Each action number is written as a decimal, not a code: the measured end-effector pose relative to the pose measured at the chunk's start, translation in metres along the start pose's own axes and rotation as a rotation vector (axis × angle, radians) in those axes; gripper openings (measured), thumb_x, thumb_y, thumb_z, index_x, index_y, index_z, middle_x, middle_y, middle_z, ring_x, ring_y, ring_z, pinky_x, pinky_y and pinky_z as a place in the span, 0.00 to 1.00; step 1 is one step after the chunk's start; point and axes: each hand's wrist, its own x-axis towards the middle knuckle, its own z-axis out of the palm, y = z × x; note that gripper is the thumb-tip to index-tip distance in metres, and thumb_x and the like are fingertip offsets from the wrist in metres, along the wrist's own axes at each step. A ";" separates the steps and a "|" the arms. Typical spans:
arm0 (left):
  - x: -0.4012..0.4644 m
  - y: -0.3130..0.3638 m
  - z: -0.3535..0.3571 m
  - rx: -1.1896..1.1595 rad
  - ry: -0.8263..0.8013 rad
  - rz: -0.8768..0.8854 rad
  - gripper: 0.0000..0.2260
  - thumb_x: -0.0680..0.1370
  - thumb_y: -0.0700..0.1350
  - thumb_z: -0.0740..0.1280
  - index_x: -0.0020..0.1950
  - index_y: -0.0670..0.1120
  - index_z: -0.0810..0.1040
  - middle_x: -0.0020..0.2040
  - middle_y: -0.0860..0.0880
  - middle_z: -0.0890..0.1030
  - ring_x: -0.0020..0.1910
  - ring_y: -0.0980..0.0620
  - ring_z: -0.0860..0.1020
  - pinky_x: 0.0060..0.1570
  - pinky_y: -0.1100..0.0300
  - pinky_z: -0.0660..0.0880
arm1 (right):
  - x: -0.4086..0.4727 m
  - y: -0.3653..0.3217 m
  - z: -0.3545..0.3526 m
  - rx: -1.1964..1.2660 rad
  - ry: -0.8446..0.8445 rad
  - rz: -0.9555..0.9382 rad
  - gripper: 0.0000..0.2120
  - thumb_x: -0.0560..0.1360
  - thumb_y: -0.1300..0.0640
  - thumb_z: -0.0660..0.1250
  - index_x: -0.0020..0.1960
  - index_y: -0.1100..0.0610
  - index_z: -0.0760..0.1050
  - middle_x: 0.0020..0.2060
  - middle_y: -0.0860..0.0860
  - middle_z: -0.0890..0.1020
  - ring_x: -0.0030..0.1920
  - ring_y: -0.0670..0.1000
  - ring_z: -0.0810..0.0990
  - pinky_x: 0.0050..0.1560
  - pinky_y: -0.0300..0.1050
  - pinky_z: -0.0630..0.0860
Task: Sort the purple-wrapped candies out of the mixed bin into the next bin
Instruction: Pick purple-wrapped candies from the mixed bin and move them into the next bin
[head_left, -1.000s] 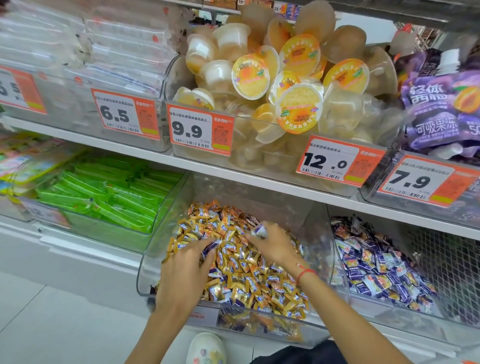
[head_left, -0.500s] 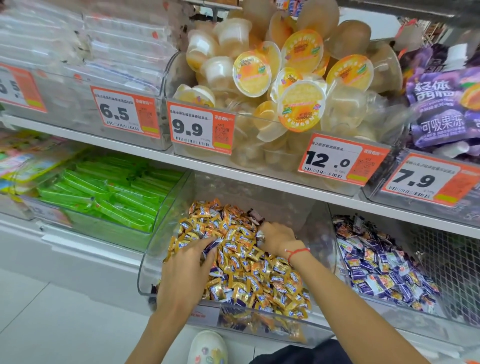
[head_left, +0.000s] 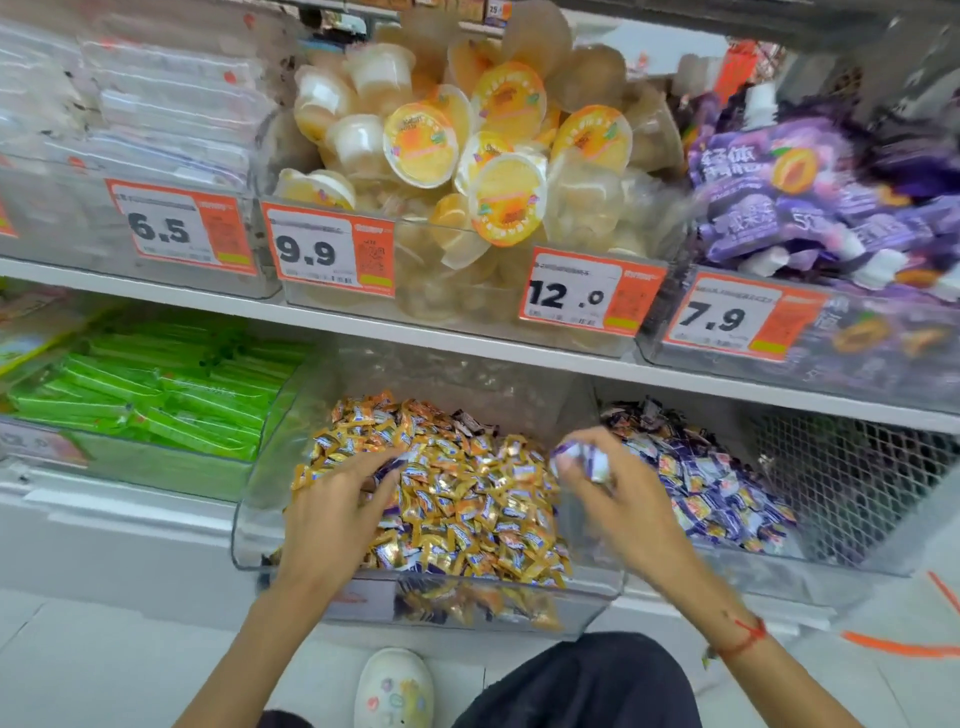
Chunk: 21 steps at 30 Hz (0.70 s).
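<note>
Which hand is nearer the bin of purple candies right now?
Right. The right hand holds purple-wrapped candies at the divide beside the purple candy bin. The left hand rests on the mixed bin's pile, farther away.

At lower centre of the frame, the lower shelf (head_left: 156, 486) carried the mixed bin (head_left: 249, 519), the purple-candy bin (head_left: 753, 571) beside it, and a green-packet bin (head_left: 171, 467) at left.

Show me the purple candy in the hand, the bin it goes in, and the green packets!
purple candy (head_left: 582, 460): head view, on its crumpled wrapper above the fingers.
purple bin (head_left: 727, 493): head view, on its candy pile.
green packets (head_left: 156, 395): head view, middle of the stack.
</note>
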 end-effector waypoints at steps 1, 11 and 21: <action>0.001 0.008 0.001 -0.027 0.018 0.033 0.10 0.77 0.52 0.66 0.58 0.59 0.80 0.43 0.58 0.82 0.29 0.71 0.73 0.29 0.68 0.70 | 0.001 0.012 -0.012 -0.033 0.117 -0.005 0.03 0.78 0.49 0.63 0.50 0.47 0.74 0.43 0.42 0.79 0.42 0.46 0.78 0.40 0.45 0.73; -0.001 0.155 0.069 -0.133 -0.162 0.392 0.11 0.79 0.52 0.63 0.61 0.57 0.78 0.55 0.61 0.80 0.42 0.63 0.76 0.38 0.73 0.67 | 0.032 0.168 -0.033 -0.460 -0.264 0.426 0.36 0.77 0.33 0.49 0.78 0.49 0.47 0.78 0.53 0.52 0.77 0.57 0.49 0.74 0.62 0.48; 0.041 0.198 0.120 0.086 -0.614 0.510 0.27 0.78 0.54 0.64 0.76 0.55 0.60 0.75 0.51 0.64 0.73 0.50 0.62 0.68 0.53 0.62 | -0.012 0.152 -0.089 -0.424 -0.047 0.300 0.20 0.78 0.50 0.64 0.69 0.52 0.71 0.71 0.56 0.67 0.69 0.57 0.68 0.65 0.50 0.68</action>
